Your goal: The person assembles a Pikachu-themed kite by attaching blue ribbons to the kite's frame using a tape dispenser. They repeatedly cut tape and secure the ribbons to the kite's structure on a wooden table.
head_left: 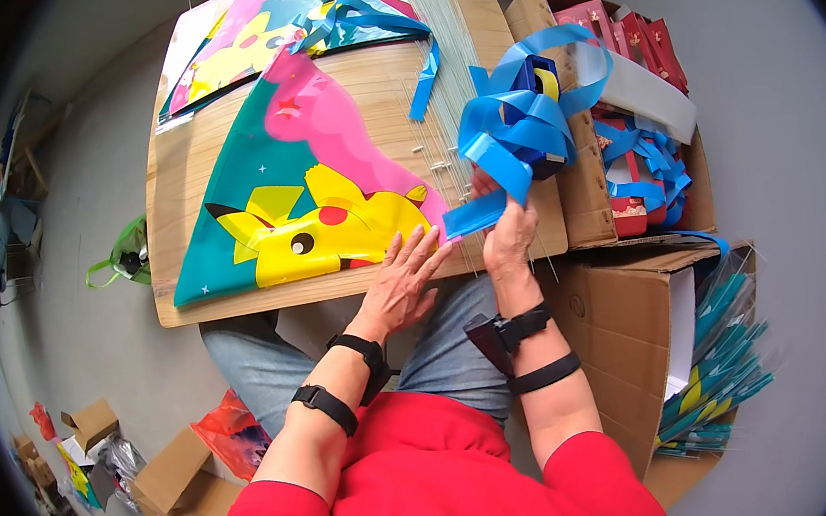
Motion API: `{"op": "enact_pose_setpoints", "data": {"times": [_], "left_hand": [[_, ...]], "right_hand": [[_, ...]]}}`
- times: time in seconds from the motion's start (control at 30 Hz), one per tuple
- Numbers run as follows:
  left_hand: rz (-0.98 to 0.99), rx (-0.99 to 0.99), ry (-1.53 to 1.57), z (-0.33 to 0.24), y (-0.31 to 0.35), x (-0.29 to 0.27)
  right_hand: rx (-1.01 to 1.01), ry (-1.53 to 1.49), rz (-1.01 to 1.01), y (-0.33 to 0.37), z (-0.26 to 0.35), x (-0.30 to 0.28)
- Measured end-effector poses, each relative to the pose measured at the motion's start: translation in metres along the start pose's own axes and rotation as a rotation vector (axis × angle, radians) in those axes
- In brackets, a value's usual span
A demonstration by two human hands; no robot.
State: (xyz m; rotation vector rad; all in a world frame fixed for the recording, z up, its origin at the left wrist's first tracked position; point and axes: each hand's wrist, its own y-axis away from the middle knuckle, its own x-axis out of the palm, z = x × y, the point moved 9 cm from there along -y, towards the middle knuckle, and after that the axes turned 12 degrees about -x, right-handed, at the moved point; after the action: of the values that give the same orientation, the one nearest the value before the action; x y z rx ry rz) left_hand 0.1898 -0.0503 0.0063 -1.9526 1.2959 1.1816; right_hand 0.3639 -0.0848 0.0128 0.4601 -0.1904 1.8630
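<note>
A folded triangular plastic kite sheet (304,209) in teal and pink, with a yellow cartoon animal, lies on the wooden table (186,170). My left hand (403,281) rests on its lower right edge, fingers spread flat. Beside it, my right hand (510,232) is closed on a blue ribbon (497,165). One flat end of the ribbon lies against the kite sheet's right corner; the rest loops up around a dark blue tape dispenser (540,82) with a yellow roll. My right fingertips are partly hidden by the ribbon.
More printed kite sheets (253,44) with blue ribbons lie at the table's far side. Thin clear rods (440,17) run beside them. Cardboard boxes stand at right, one with red packages (651,41), another with rolled teal kites (708,379). A green bag (126,254) hangs at left.
</note>
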Motion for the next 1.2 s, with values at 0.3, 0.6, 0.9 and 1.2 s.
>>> {"op": "enact_pose_setpoints", "data": {"times": [0.3,0.6,0.9,1.2], "left_hand": [[0.004,-0.035,0.015,-0.001,0.0,-0.001],[-0.009,-0.018,0.008,-0.001,-0.001,0.0],[0.042,-0.024,-0.011,-0.004,-0.002,-0.001],[0.047,-0.033,-0.033,-0.006,-0.002,-0.001]], "right_hand": [[-0.159,-0.196,-0.015,-0.086,0.147,-0.042],[-0.27,-0.122,-0.148,-0.15,0.305,-0.112],[-0.302,-0.113,-0.132,-0.181,0.339,-0.169],[-0.352,-0.08,-0.432,-0.215,0.467,-0.272]]}}
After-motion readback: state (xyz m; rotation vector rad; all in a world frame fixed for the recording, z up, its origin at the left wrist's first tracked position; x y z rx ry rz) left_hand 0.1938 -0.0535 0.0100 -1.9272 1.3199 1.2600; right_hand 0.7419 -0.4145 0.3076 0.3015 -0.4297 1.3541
